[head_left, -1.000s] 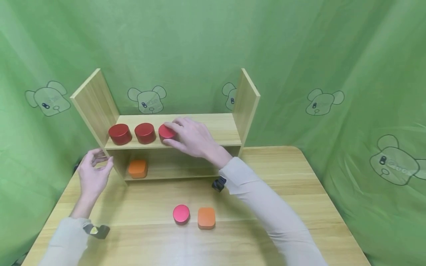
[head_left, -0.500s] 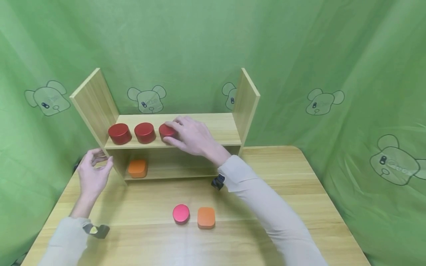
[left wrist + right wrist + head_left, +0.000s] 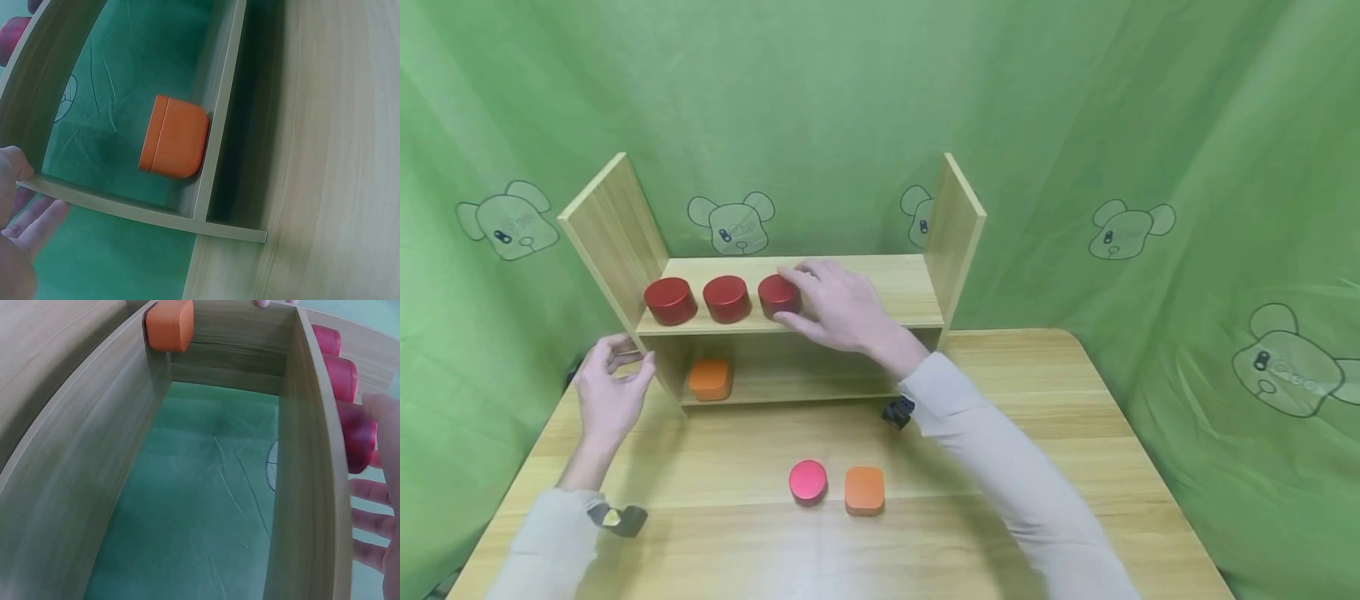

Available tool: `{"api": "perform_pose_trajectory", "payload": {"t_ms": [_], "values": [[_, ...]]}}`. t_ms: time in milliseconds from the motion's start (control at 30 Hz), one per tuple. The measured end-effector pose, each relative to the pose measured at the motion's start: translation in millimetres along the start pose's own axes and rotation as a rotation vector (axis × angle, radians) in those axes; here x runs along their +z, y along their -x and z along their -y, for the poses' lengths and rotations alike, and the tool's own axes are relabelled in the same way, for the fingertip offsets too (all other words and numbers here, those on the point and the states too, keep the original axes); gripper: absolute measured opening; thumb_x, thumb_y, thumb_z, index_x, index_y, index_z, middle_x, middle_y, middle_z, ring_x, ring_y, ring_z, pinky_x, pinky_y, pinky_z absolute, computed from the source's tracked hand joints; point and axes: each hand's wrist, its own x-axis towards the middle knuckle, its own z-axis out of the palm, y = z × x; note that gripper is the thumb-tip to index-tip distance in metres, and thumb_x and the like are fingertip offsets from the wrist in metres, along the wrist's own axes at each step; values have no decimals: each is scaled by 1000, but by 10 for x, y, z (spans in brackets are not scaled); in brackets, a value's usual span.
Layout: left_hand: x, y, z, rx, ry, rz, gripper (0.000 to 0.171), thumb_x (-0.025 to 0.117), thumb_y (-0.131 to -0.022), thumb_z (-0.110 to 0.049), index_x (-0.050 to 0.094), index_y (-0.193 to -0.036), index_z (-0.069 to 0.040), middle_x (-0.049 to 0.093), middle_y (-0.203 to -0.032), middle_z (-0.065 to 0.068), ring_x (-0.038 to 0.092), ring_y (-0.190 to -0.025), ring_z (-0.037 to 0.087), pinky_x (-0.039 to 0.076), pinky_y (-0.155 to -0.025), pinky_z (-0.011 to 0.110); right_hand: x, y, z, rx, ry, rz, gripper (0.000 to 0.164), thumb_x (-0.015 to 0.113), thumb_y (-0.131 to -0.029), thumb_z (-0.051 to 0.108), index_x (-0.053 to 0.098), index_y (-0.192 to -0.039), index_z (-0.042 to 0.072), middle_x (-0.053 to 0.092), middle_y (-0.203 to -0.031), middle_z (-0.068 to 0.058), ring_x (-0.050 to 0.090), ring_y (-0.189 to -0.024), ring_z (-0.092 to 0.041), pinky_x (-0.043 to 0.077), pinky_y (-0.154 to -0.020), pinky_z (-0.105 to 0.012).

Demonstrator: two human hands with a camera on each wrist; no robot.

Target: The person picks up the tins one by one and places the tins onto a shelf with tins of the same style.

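My left hand (image 3: 612,396) holds the left side panel of a wooden shelf (image 3: 647,225), thumb on one face and fingers on the other in the left wrist view. On the upper board my right hand (image 3: 842,308) is spread around a round red tin (image 3: 778,293), fingertips behind it and thumb at its front. The tin stands upright, its right side partly hidden by the hand. Two more round red tins (image 3: 670,300) (image 3: 727,298) stand in a row to its left. An orange rounded-square tin (image 3: 178,137) sits on the lower board at the left end.
On the table (image 3: 1015,467) in front of the shelf lie a pinkish-red round tin (image 3: 808,481) and, to its right, another orange rounded-square tin (image 3: 864,489). The right side panel (image 3: 955,242) rises beyond my right hand. A green curtain (image 3: 1075,125) hangs behind.
My right hand's thumb and fingers have loosened around the third red tin and shifted slightly right, showing more of its top. My left hand keeps its place on the shelf panel.
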Motion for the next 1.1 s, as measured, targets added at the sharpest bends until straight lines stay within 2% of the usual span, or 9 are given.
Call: {"api": "perform_pose_trajectory", "payload": {"t_ms": [133,267,367,500,600,700,833,900,1100], "values": [[-15,4,-9,-9,-7,9,36,72,-91,2,62,-125,9,55,-102,-29,58,-88,-18,53,-71,-3,-57,111,-16,-18,0,-55,68,66,-98,57,55,-152,16,65,-145,-9,65,-131,-25,64,-103,-41],[-10,3,-5,-10,-8,6,37,72,-91,3,61,-125,10,56,-103,-25,59,-88,-17,53,-71,-4,-99,238,-30,-51,14,-118,69,67,-97,57,56,-151,14,67,-141,-9,67,-127,-24,66,-98,-38],[-10,4,-2,-13,-8,1,36,72,-91,2,61,-125,10,56,-102,-29,60,-87,-17,53,-71,-4,-122,326,-37,-74,23,-165,69,68,-96,57,58,-149,14,68,-138,-8,68,-122,-23,66,-94,-36],[-10,6,-5,-13,-5,2,36,71,-91,3,61,-125,9,54,-100,-35,60,-88,-16,53,-71,-3,-159,439,-40,-94,32,-214,70,71,-94,57,59,-148,13,69,-138,-9,69,-123,-25,66,-96,-37],[-5,0,-5,-4,-5,0,36,72,-91,3,62,-125,9,54,-100,-35,60,-88,-16,53,-71,-3,-196,534,-33,-100,34,-241,71,73,-93,56,59,-148,14,69,-139,-9,68,-125,-26,65,-99,-39],[1,-8,-2,3,-6,-4,35,72,-91,3,62,-124,10,58,-103,-26,59,-87,-18,53,-70,-4,-225,617,-23,-106,36,-269,72,75,-91,55,59,-147,13,69,-139,-10,68,-125,-26,65,-98,-39],[6,-10,-1,8,-7,-2,35,72,-91,4,62,-124,10,66,-109,-1,58,-87,-20,52,-70,-5,-249,720,-3,-124,33,-308,70,76,-90,54,62,-145,12,70,-135,-10,69,-122,-26,66,-97,-38],[6,-8,0,7,-7,-1,36,72,-91,4,62,-125,10,67,-110,3,58,-87,-19,52,-70,-5,-258,772,14,-134,31,-325,70,76,-89,54,63,-143,12,71,-133,-9,69,-120,-26,66,-97,-38],[2,-2,7,15,-5,-10,35,72,-90,4,62,-123,10,56,-101,-31,58,-86,-19,53,-70,-4,-241,930,92,-182,47,-370,70,78,-87,55,66,-139,11,74,-126,-9,72,-114,-26,67,-92,-38]]}}
